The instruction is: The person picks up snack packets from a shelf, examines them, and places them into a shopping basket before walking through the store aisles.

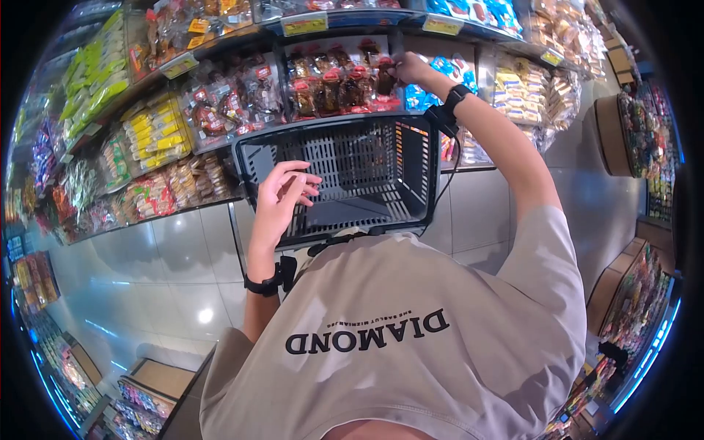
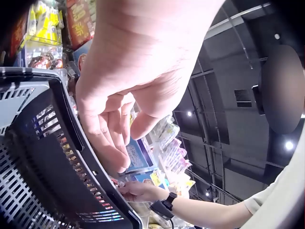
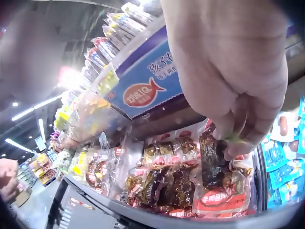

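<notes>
In the right wrist view the right hand (image 3: 233, 71) pinches the top edge of a clear, red-labelled packet of dark brown food (image 3: 213, 164), over a bin of similar packets (image 3: 155, 183). The head view has the right hand (image 1: 412, 70) at that bin's right side, beyond the basket. The left hand (image 1: 282, 194) hangs over the near left part of a dark slotted basket (image 1: 257, 136), fingers loosely bent and holding nothing. Seen from the left wrist, the left hand (image 2: 138, 81) is beside the basket rim (image 2: 71, 119).
Blue packets (image 1: 422, 99) lie right of the bin and yellow packets (image 1: 154, 132) to the left. A shelf edge with price tags (image 1: 304, 23) runs above the bins. Tiled floor (image 1: 176, 249) shows left of the basket, and wooden-sided displays (image 1: 612, 136) stand at right.
</notes>
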`<state>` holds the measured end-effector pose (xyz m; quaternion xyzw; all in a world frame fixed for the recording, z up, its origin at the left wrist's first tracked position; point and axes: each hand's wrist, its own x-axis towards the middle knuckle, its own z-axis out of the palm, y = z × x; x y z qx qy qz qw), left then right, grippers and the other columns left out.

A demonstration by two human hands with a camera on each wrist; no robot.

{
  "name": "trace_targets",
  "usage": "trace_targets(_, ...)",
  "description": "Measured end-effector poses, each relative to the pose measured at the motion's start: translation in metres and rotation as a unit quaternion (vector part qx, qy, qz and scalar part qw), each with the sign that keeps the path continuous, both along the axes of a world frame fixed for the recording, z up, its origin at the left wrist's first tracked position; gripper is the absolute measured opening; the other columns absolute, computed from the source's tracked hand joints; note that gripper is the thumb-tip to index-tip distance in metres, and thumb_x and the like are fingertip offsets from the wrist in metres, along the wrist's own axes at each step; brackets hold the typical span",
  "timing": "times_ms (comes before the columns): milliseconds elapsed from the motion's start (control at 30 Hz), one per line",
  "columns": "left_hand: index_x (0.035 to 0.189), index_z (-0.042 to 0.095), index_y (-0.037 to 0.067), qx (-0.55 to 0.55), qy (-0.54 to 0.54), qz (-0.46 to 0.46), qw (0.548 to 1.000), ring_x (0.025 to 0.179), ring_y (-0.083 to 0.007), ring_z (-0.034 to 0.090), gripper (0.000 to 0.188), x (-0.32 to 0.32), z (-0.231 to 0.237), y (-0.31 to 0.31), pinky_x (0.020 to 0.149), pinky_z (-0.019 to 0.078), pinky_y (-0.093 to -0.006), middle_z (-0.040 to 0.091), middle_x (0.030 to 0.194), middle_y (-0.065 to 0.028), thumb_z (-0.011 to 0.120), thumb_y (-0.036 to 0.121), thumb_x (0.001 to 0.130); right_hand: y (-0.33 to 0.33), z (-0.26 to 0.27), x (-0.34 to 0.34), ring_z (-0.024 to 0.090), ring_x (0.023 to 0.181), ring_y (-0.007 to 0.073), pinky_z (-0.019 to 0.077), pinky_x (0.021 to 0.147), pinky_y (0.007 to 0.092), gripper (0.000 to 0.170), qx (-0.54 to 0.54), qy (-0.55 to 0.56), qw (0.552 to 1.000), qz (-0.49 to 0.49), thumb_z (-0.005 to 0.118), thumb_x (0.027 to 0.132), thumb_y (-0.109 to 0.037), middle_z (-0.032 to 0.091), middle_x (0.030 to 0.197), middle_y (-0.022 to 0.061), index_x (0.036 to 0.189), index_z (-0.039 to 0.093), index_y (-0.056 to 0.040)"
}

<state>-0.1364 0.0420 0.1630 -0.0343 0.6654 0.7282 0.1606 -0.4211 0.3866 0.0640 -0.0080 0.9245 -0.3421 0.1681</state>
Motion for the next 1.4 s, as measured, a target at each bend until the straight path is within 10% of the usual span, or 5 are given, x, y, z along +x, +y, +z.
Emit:
trace_targets(400, 0.120, 0.060, 0.002, 0.044, -0.066, 0.050, 0.996, 0.080, -0.0160, 0.066, 0.025, 0.011, -0.036, -0.021, 0.071, 0.0530, -0.0285, 0.070, 0.101, -0.0143, 0.055, 0.018, 0.102, -0.015, -0.010, 0.014, 0.064, 0.109, 0.0418, 0.0335, 0.111, 0.0497, 0.043, 0.245, 0.068, 0.962, 0.102, 0.074, 0.077, -0.017, 0.070, 0.102, 0.0253, 0.115, 0.063, 0.0012)
trace_targets(567, 0.125, 0.057, 0.003, 0.006, -0.127, 0.096, 0.987, 0.093, -0.0174, 0.066, 0.031, 0.003, -0.132, -0.024, 0.079, 0.0539, -0.0314, 0.068, 0.113, -0.0119, 0.059, 0.014, 0.096, -0.023, 0.052, 0.061, 0.066, 0.092, 0.0452, 0.0512, 0.083, 0.0527, 0.040, 0.259, 0.169, 0.950, 0.033, 0.069, 0.083, -0.014, 0.071, 0.096, 0.0227, 0.119, 0.059, 0.0009)
trace_targets(800, 0.108, 0.064, 0.008, -0.301, -0.137, -0.008, 0.944, 0.094, -0.0265, 0.069, 0.041, -0.044, -0.371, -0.038, 0.076, 0.0570, -0.0382, 0.068, 0.101, -0.0140, 0.080, 0.012, 0.070, -0.039, 0.115, 0.204, 0.063, 0.069, 0.0083, 0.0497, 0.063, 0.0249, 0.026, -0.179, 0.082, 0.980, -0.036, 0.063, 0.090, -0.003, 0.069, 0.078, 0.0071, 0.116, 0.060, 0.0013)
trace_targets(900, 0.143, 0.030, 0.016, -0.544, -0.121, 0.039, 0.830, 0.133, -0.0451, 0.037, 0.086, -0.026, -0.307, 0.008, 0.107, 0.0393, -0.0496, 0.030, 0.143, -0.0244, 0.075, 0.010, 0.069, -0.037, 0.100, 0.256, 0.061, 0.069, 0.0077, 0.0489, 0.063, 0.0238, 0.021, -0.252, 0.011, 0.966, -0.050, 0.062, 0.091, -0.001, 0.067, 0.079, 0.0054, 0.113, 0.061, 0.0015)
trace_targets(1400, 0.117, 0.051, 0.002, -0.418, -0.211, 0.212, 0.858, 0.100, -0.0326, 0.067, 0.061, -0.042, -0.258, 0.022, 0.092, 0.0534, -0.0414, 0.065, 0.103, -0.0158, 0.084, 0.006, 0.065, -0.036, 0.073, 0.322, 0.066, 0.075, 0.0161, 0.0526, 0.072, 0.0299, 0.017, -0.257, -0.018, 0.960, -0.110, 0.067, 0.089, -0.003, 0.069, 0.084, 0.0098, 0.105, 0.064, 0.0017)
